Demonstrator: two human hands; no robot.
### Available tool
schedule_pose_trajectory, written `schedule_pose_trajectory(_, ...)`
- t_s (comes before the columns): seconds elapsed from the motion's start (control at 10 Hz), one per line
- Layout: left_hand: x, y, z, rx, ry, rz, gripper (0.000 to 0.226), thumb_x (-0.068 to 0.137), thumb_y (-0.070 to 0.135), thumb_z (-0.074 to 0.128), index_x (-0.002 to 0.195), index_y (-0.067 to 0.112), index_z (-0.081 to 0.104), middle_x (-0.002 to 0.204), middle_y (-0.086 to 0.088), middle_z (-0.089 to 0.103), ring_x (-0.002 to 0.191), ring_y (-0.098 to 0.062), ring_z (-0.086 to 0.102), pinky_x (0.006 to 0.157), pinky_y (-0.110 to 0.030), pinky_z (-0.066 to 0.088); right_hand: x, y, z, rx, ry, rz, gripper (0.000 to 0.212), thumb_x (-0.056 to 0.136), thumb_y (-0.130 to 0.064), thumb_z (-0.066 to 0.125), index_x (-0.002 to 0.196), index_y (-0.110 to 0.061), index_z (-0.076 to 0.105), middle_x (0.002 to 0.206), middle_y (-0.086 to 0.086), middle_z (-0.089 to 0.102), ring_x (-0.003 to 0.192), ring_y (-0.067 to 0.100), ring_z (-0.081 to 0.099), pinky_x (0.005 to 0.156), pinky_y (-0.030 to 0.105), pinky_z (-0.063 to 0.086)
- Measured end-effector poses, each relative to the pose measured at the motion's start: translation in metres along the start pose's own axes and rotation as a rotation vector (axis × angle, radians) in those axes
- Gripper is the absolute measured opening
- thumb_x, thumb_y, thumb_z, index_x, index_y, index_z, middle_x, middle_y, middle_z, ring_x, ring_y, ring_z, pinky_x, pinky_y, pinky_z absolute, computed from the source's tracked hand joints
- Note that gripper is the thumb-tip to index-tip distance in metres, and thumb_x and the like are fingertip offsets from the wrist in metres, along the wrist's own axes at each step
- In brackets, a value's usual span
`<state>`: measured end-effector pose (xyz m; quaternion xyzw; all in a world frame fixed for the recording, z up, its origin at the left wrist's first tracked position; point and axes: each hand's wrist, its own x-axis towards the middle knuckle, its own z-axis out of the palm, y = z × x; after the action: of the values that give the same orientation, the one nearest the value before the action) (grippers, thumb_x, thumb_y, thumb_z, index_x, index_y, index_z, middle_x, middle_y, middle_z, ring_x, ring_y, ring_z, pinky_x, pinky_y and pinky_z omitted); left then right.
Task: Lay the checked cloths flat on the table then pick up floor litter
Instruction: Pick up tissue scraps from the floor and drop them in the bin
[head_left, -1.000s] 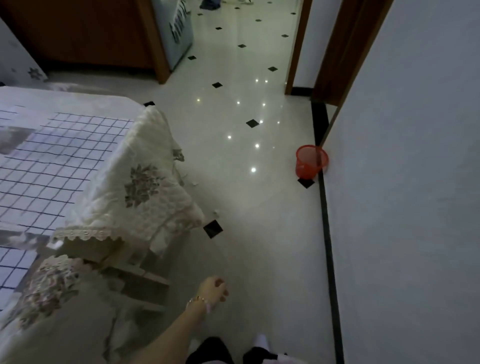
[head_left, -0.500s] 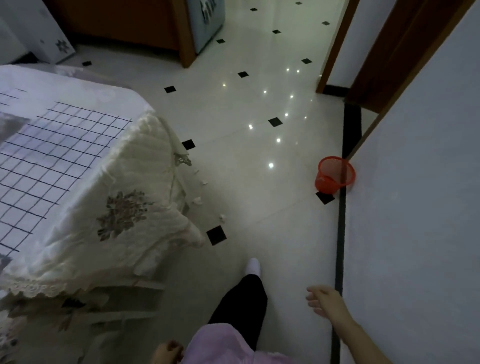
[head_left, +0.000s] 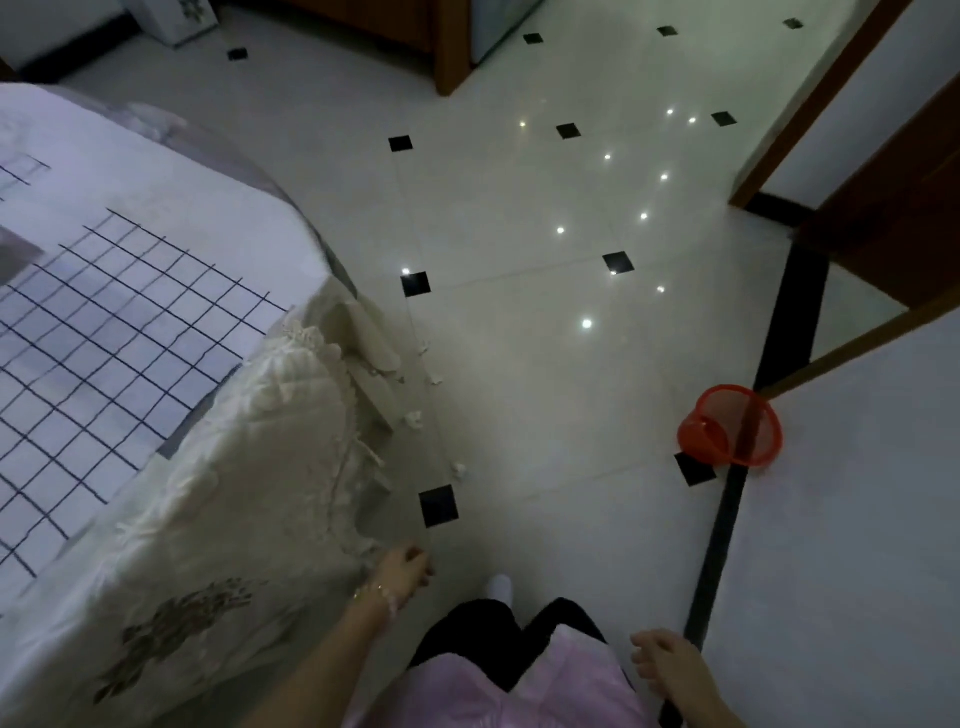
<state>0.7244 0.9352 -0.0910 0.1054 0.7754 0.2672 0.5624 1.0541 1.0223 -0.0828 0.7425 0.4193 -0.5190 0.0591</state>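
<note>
We are seeing the checked cloth lying flat on the left part of the table, stopping short of its right edge, so we are judging the 1st half of the task as finished. Against the frame from 0.5 s ago, the table's right corner and the floor are sliding lower in the view, which suggests the person is walking on toward the litter; 4 pale scraps are lying in a loose row just beside the table's right edge, each apart from the next; the left hand, then at the bottom of the view, is swinging forward beside the table's near right corner, fingers curled, and we cannot tell whether it is pinching anything; the right hand is dropping back, fingers relaxed and grasping nothing; the red basket is standing just beside the wall, well apart from the scraps; none is being picked up yet.
</note>
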Motion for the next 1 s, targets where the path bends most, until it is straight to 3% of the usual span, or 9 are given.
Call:
schedule_pose_trajectory(0.1, 0.019, 0.069, 0.009, -0.083, 0.018, 0.092, 0.016, 0.094, 0.003, 0.044, 0.083, 0.006, 0.055, 0.067, -0.005, 0.055, 0.058, -0.013, 0.048, 0.043, -0.008, 0.038, 0.029, -0.019, -0.011, -0.017, -0.059, 0.088, 0.022, 0.091, 0.002, 0.053, 0.080, 0.015, 0.066, 0.078, 0.030, 0.066, 0.077, 0.038, 0.063, 0.053, 0.022, 0.041)
schedule_pose_trajectory(0.2, 0.044, 0.087, 0.013, -0.131, 0.033, 0.085, 0.018, 0.094, 0.003, 0.044, 0.081, 0.007, 0.055, 0.067, -0.005, 0.054, 0.058, -0.013, 0.048, 0.041, -0.005, 0.036, 0.049, -0.044, -0.022, -0.119, -0.134, 0.100, 0.015, 0.095, -0.003, 0.044, 0.092, 0.003, 0.058, 0.070, 0.011, 0.059, 0.063, 0.024, 0.054, 0.049, 0.015, 0.040)
schedule_pose_trajectory(0.3, 0.077, 0.086, 0.019, -0.201, 0.090, -0.011, 0.023, 0.095, 0.008, 0.045, 0.075, 0.014, 0.053, 0.069, -0.004, 0.055, 0.060, -0.013, 0.049, 0.046, -0.011, 0.039, 0.082, -0.081, -0.029, -0.272, -0.202, 0.060, 0.013, 0.095, -0.004, 0.046, 0.092, -0.006, 0.058, 0.068, 0.003, 0.055, 0.059, 0.016, 0.050, 0.049, 0.013, 0.042)
schedule_pose_trajectory(0.4, 0.108, 0.067, 0.031, -0.275, 0.175, -0.141, 0.019, 0.095, 0.012, 0.045, 0.081, 0.013, 0.057, 0.074, -0.005, 0.058, 0.064, -0.014, 0.052, 0.055, -0.021, 0.039, 0.131, -0.133, -0.027, -0.390, -0.294, 0.072, 0.014, 0.094, -0.003, 0.048, 0.086, -0.002, 0.060, 0.068, 0.009, 0.059, 0.059, 0.019, 0.053, 0.052, 0.022, 0.044)
schedule_pose_trajectory(0.5, 0.144, 0.049, 0.043, -0.326, 0.232, -0.233, 0.021, 0.096, 0.014, 0.044, 0.082, 0.012, 0.059, 0.080, -0.007, 0.061, 0.070, -0.017, 0.054, 0.058, -0.021, 0.040, 0.197, -0.181, -0.013, -0.450, -0.349, 0.009, 0.020, 0.095, -0.008, 0.047, 0.085, -0.010, 0.064, 0.084, 0.014, 0.066, 0.075, 0.024, 0.059, 0.077, 0.038, 0.049)
schedule_pose_trajectory(0.6, 0.186, 0.028, 0.055, -0.345, 0.269, -0.271, 0.020, 0.096, 0.015, 0.044, 0.084, 0.013, 0.060, 0.087, -0.009, 0.064, 0.072, -0.017, 0.056, 0.059, -0.021, 0.041, 0.259, -0.231, 0.017, -0.554, -0.358, -0.140, 0.026, 0.096, -0.010, 0.044, 0.080, -0.016, 0.063, 0.086, 0.011, 0.067, 0.076, 0.021, 0.061, 0.082, 0.038, 0.048)
schedule_pose_trajectory(0.8, 0.314, -0.051, 0.070, -0.181, 0.305, -0.179, 0.017, 0.095, 0.019, 0.047, 0.087, 0.021, 0.061, 0.094, -0.004, 0.066, 0.087, -0.019, 0.061, 0.065, -0.019, 0.043, 0.398, -0.277, 0.122, -0.651, -0.360, -0.439, 0.024, 0.094, -0.007, 0.041, 0.093, -0.013, 0.064, 0.093, 0.010, 0.068, 0.084, 0.023, 0.062, 0.068, 0.024, 0.046)
schedule_pose_trajectory(1.0, 0.451, -0.145, 0.080, 0.165, 0.412, -0.052, 0.034, 0.097, 0.014, 0.041, 0.129, 0.008, 0.050, 0.132, -0.010, 0.052, 0.117, -0.022, 0.051, 0.094, -0.023, 0.037, 0.522, -0.240, 0.241, -0.716, -0.414, -0.630, 0.025, 0.091, -0.012, 0.045, 0.106, -0.017, 0.064, 0.099, 0.009, 0.070, 0.093, 0.028, 0.064, 0.073, 0.031, 0.048)
